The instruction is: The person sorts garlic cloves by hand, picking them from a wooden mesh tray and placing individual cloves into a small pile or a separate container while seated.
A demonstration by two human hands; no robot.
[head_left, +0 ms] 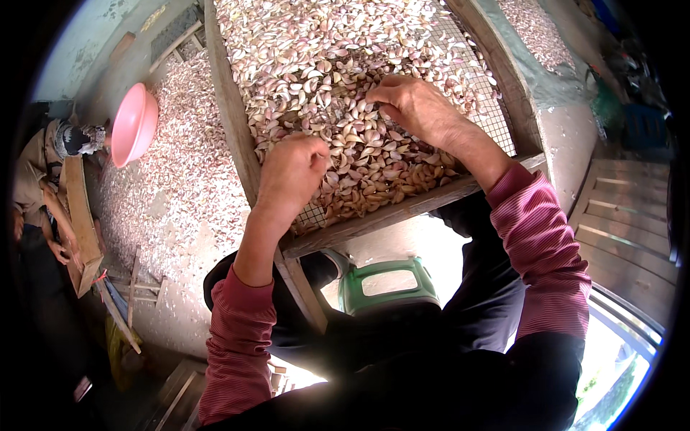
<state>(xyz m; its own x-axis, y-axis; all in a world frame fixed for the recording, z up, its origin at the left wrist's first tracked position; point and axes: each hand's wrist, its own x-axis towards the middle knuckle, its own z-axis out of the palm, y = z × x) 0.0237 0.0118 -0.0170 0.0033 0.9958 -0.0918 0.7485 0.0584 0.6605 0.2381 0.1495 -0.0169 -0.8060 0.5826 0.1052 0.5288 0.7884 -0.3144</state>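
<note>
The person's left hand, fingers curled inward, and right hand, fingertips bunched, are at the pinkish-white garlic cloves spread across a rectangular wooden-framed wire-mesh tray, though whether either grasps a clove cannot be told, with a tilted round pink basin to the left.

A pink plastic basin tilts at left, a green plastic stool stands below centre, and probably a blue crate sits dimly right.
</note>
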